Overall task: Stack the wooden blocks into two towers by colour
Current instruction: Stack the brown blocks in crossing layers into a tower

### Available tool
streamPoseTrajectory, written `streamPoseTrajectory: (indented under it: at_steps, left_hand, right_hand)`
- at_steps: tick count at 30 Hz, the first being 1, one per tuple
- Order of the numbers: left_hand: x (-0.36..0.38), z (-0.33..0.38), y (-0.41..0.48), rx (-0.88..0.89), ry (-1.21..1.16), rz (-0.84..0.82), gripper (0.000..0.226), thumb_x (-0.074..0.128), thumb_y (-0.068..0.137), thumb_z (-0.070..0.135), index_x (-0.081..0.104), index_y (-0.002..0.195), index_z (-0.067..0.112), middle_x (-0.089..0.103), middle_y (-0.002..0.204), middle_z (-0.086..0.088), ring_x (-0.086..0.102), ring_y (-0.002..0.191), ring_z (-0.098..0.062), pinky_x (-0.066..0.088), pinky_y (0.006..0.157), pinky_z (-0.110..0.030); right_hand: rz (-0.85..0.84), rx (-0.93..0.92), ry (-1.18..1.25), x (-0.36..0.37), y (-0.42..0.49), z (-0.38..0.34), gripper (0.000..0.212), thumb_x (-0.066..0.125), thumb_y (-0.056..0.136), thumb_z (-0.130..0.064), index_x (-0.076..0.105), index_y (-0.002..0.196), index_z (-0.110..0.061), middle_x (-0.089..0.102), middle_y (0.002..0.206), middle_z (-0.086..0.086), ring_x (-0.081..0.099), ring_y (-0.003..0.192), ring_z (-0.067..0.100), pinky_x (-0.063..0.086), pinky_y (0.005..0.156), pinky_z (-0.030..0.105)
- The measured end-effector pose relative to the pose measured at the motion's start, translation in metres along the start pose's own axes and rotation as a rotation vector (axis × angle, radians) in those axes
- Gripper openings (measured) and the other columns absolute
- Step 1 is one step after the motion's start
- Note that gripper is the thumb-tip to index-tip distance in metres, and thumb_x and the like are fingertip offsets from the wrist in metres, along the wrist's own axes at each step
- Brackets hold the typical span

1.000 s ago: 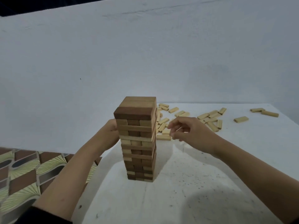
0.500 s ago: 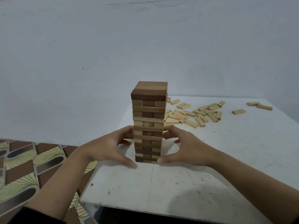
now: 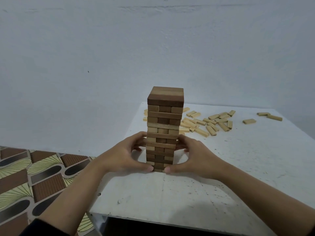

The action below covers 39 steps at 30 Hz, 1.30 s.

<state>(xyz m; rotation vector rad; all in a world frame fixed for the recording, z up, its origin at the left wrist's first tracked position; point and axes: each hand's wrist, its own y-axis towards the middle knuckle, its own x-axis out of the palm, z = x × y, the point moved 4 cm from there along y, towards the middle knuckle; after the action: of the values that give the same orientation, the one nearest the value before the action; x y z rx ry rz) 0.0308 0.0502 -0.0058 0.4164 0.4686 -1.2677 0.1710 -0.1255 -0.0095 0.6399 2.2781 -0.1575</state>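
Fingers (image 3: pixel 137 139) of the left hand (image 3: pixel 124 155) and the right hand (image 3: pixel 197 155) curl round the lower courses of the tower (image 3: pixel 165 116), thumbs at its foot. It stands upright near the left edge of the bench (image 3: pixel 170 198), with dark and pale layers mixed (three blocks per course, laid crosswise). Loose pale blocks (image 3: pixel 208 122) lie scattered behind it.

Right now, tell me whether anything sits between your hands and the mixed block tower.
Nothing visible does. The left hand and right hand cup the tower from either side, low down, thumbs at its base. The loose pale blocks lie farther back on the table, apart from both hands.
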Motion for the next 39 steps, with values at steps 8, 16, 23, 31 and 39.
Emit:
streamPoseTrajectory:
  at_steps: [8, 16, 23, 31, 39]
  left_hand:
    - [0.001, -0.003, 0.002, 0.013, -0.087, -0.044, 0.072, 0.089, 0.073, -0.001, 0.057, 0.132, 0.028, 0.07, 0.125, 0.013, 0.061, 0.124, -0.006, 0.047, 0.106, -0.027]
    - [0.0, -0.007, 0.007, 0.011, -0.059, -0.041, 0.076, 0.093, 0.069, 0.004, 0.057, 0.132, 0.029, 0.07, 0.124, 0.013, 0.061, 0.123, -0.008, 0.046, 0.111, -0.038]
    - [0.007, -0.005, 0.009, 0.045, -0.041, -0.05, 0.081, 0.093, 0.066, -0.001, 0.056, 0.13, 0.031, 0.07, 0.121, 0.017, 0.063, 0.118, -0.004, 0.05, 0.095, -0.019]
    - [0.008, -0.007, 0.011, 0.06, -0.054, -0.036, 0.081, 0.095, 0.063, 0.0, 0.059, 0.128, 0.031, 0.07, 0.121, 0.01, 0.063, 0.119, -0.01, 0.052, 0.096, -0.024]
    - [0.007, -0.004, 0.012, 0.079, 0.014, -0.011, 0.08, 0.097, 0.063, 0.011, 0.058, 0.128, 0.038, 0.07, 0.121, 0.012, 0.063, 0.119, -0.009, 0.05, 0.101, -0.029]
  right_hand:
    - [-0.014, 0.03, 0.001, 0.0, 0.002, 0.0, 0.082, 0.093, 0.064, -0.046, 0.044, 0.13, -0.042, 0.056, 0.112, -0.032, 0.055, 0.101, -0.014, 0.034, 0.08, 0.002]
    - [-0.024, 0.039, -0.02, -0.001, -0.001, -0.006, 0.082, 0.094, 0.065, -0.04, 0.044, 0.13, -0.041, 0.056, 0.109, -0.032, 0.055, 0.098, -0.012, 0.036, 0.083, 0.007]
    - [0.017, 0.022, -0.067, 0.003, -0.007, -0.009, 0.085, 0.095, 0.063, -0.037, 0.042, 0.13, -0.043, 0.052, 0.101, -0.036, 0.052, 0.094, -0.014, 0.034, 0.075, 0.0]
    - [0.037, 0.021, -0.069, 0.005, -0.007, -0.012, 0.083, 0.095, 0.062, -0.034, 0.042, 0.125, -0.044, 0.051, 0.099, -0.036, 0.052, 0.093, -0.013, 0.037, 0.068, -0.001]
    - [0.04, 0.01, -0.075, 0.007, -0.003, -0.011, 0.086, 0.094, 0.06, -0.035, 0.047, 0.132, -0.037, 0.06, 0.109, -0.027, 0.055, 0.102, -0.008, 0.04, 0.074, 0.003]
